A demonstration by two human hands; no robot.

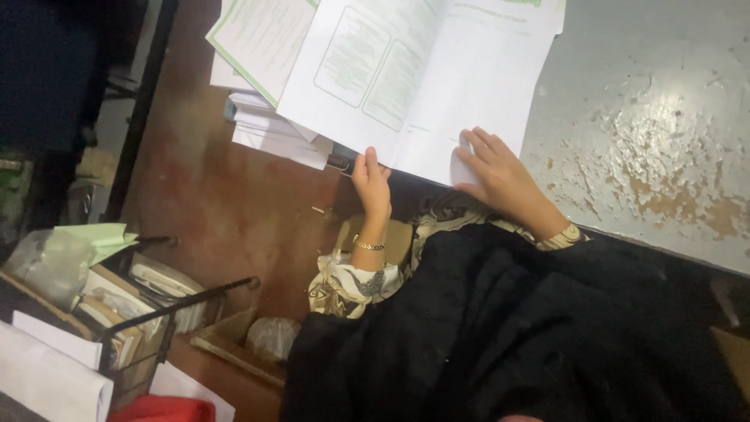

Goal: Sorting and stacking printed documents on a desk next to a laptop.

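A large white sheet (422,78) with pale green printed boxes lies on a worn grey table (648,117), overhanging its near edge. My right hand (500,176) rests flat on the sheet's lower corner, fingers spread. My left hand (369,184), with a gold bracelet on the wrist, grips the sheet's overhanging lower edge from below, thumb up. More green-printed papers (262,39) lie stacked to the left under the sheet.
A stack of white papers (273,129) sits past the table's left edge. Lower left stands a black wire rack (156,312) with booklets, a green folded paper (105,234) and a plastic bag (51,262). Brown floor (226,203) lies below. Black cloth (508,336) covers my lap.
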